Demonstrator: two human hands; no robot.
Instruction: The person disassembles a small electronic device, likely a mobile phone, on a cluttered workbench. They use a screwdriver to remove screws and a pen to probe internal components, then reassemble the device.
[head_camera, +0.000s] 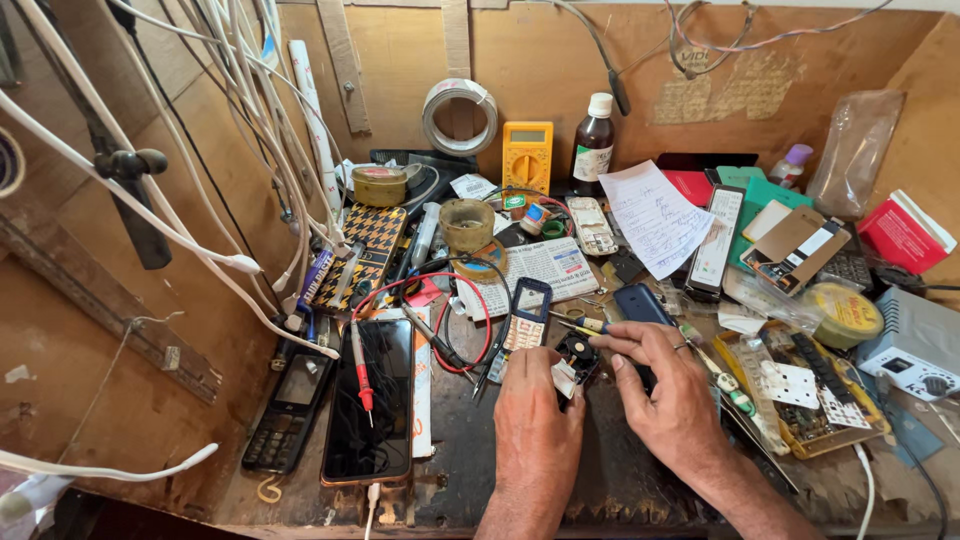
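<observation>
My left hand (537, 420) rests on the dark worktop (470, 470) and pinches a small black part with a white piece (575, 362) between thumb and fingers. My right hand (668, 385) grips a thin yellow-handled screwdriver (580, 326), its tip at the small part, and covers part of a dark blue phone (640, 303). A blue keypad phone (526, 313) lies just beyond my left hand. Which fingers touch the blue phone is hidden.
A black smartphone (371, 400) with red and black probes lies left, beside a black keypad phone (290, 405). Behind stand a yellow multimeter (527, 155), brown bottle (593, 146), tape roll (459, 116) and paper (655, 215). White cables (200, 240) hang left; circuit boards (800, 390) lie right.
</observation>
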